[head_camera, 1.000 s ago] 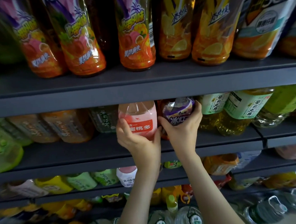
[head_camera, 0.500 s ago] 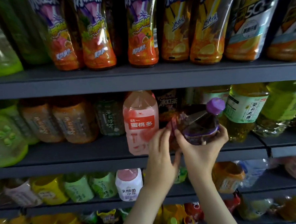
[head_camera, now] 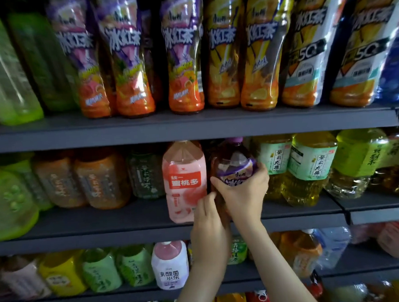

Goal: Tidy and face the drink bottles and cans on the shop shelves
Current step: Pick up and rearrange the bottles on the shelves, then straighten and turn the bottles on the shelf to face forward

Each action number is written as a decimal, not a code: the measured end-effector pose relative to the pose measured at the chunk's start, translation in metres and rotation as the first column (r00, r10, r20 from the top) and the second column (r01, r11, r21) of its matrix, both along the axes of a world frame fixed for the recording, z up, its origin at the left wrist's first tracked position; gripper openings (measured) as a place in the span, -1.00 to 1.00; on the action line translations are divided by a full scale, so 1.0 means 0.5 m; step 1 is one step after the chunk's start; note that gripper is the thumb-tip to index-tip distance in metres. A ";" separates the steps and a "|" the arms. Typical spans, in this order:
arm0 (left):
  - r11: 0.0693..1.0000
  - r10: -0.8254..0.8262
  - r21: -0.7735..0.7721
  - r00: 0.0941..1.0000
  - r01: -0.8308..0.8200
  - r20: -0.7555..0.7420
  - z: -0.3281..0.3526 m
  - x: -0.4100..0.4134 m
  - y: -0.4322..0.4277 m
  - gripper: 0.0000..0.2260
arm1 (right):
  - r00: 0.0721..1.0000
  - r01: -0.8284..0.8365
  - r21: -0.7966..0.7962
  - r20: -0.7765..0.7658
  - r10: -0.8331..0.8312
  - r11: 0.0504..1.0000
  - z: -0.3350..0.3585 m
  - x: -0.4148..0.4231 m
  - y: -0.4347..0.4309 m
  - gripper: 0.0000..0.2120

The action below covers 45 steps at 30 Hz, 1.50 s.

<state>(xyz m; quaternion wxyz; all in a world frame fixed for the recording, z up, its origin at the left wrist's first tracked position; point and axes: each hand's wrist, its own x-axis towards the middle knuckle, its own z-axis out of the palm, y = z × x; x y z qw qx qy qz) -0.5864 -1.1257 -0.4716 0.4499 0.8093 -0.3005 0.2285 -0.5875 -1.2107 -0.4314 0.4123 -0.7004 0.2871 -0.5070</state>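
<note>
My right grip (head_camera: 243,195) is wrapped round the belly of the purple-capped iced tea bottle (head_camera: 234,165), thumb on its left flank and fingers curled round its right, over the purple label. My left grip (head_camera: 208,220) sits lower, fingers curled in by the bottle's foot, just beside the pink peach drink bottle (head_camera: 183,175). I cannot tell whether it pinches the base or only steadies it, because the contact is hidden.

0.5 s ago the tea bottle was tipped to the right with its cap pointing sideways. Now it stands nearly upright on the middle shelf (head_camera: 105,229), its cap (head_camera: 234,140) just under the shelf above (head_camera: 169,131). It stands in the gap between the pink bottle and a green-labelled tea bottle (head_camera: 274,160). The pink bottle has kept its place, label forward.

I judge the standing-up all but done and the facing still to do, since only part of the label shows past my fingers. It likely needs 1 small twist and a nudge into line. The gap is tight, so the pink neighbour could get knocked.
</note>
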 end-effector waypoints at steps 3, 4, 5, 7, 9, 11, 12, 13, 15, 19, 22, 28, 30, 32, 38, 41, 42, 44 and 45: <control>0.999 0.034 -0.016 0.999 -0.034 -0.012 0.023 -0.010 0.035 -0.61 | 0.998 0.021 0.018 -0.058 -0.020 1.000 0.014 0.016 0.007 0.02; 0.999 0.045 -0.012 0.999 -0.046 -0.017 0.031 -0.012 0.047 -0.61 | 0.997 0.011 0.021 -0.075 -0.009 1.000 0.016 0.017 0.010 0.02; 0.998 0.065 -0.011 0.997 -0.066 -0.038 0.043 -0.012 0.059 -0.61 | 0.995 -0.004 0.017 -0.098 0.006 1.000 0.018 0.016 0.012 0.03; 0.995 0.094 -0.006 0.986 -0.096 -0.139 0.071 -0.010 0.086 -0.62 | 0.984 -0.034 0.015 -0.174 0.036 0.999 0.019 0.010 0.016 0.06; 0.995 0.094 0.040 0.963 -0.087 -0.252 0.103 -0.009 0.118 -0.62 | 0.968 -0.060 0.039 -0.241 0.068 0.997 0.024 -0.006 0.025 0.07; 0.987 0.116 0.146 0.930 -0.069 -0.350 0.134 -0.004 0.151 -0.60 | 0.957 -0.029 0.092 -0.286 0.055 0.995 0.037 -0.027 0.050 0.04; 0.976 0.137 0.208 0.912 -0.058 -0.388 0.146 -0.002 0.168 -0.60 | 0.955 0.000 0.107 -0.295 0.032 0.994 0.043 -0.039 0.069 0.00; 0.965 0.155 0.260 0.891 -0.043 -0.427 0.158 -0.002 0.186 -0.60 | 0.955 0.031 0.104 -0.298 0.002 0.994 0.048 -0.048 0.092 -0.04; 0.946 0.189 0.325 0.833 -0.012 -0.519 0.181 -0.002 0.221 -0.60 | 0.940 0.045 0.081 -0.341 -0.015 0.996 0.059 -0.064 0.142 -0.13; 0.927 0.247 0.374 0.778 -0.017 -0.577 0.223 0.004 0.304 -0.64 | 0.868 -0.169 0.186 -0.437 0.236 0.968 0.106 -0.070 0.254 -0.52; 0.941 0.238 0.339 0.757 -0.024 -0.608 0.264 0.029 0.386 -0.68 | 0.756 -0.403 0.219 -0.468 0.458 0.889 0.156 -0.039 0.352 -0.74; 0.962 0.237 0.262 0.703 -0.074 -0.671 0.343 0.118 0.650 -0.78 | 0.612 -0.607 0.254 -0.454 0.647 0.753 0.237 0.070 0.610 -0.83; 0.967 0.237 0.236 0.691 -0.098 -0.683 0.353 0.151 0.756 -0.81 | 0.589 -0.631 0.278 -0.434 0.681 0.724 0.248 0.111 0.705 -0.86; 0.965 0.253 0.228 0.681 -0.129 -0.687 0.358 0.183 0.863 -0.84 | 0.564 -0.638 0.312 -0.434 0.703 0.704 0.254 0.152 0.802 -0.84; 0.931 0.365 0.249 0.670 -0.266 -0.646 0.384 0.290 1.136 -0.84 | 0.536 -0.693 0.321 -0.369 0.759 0.645 0.279 0.267 1.067 -0.87; 0.915 0.402 0.269 0.672 -0.300 -0.622 0.406 0.344 1.229 -0.82 | 0.495 -0.743 0.296 -0.360 0.791 0.600 0.300 0.317 1.162 -0.92; 0.912 0.411 0.270 0.679 -0.309 -0.609 0.415 0.361 1.255 -0.82 | 0.492 -0.756 0.278 -0.357 0.794 0.593 0.308 0.334 1.185 -0.92; 0.916 0.400 0.238 0.689 -0.323 -0.604 0.429 0.398 1.301 -0.82 | 0.482 -0.777 0.254 -0.350 0.803 0.577 0.324 0.371 1.223 -0.93; 0.920 0.388 0.211 0.694 -0.330 -0.607 0.435 0.418 1.323 -0.82 | 0.475 -0.784 0.251 -0.346 0.809 0.568 0.335 0.391 1.238 -0.92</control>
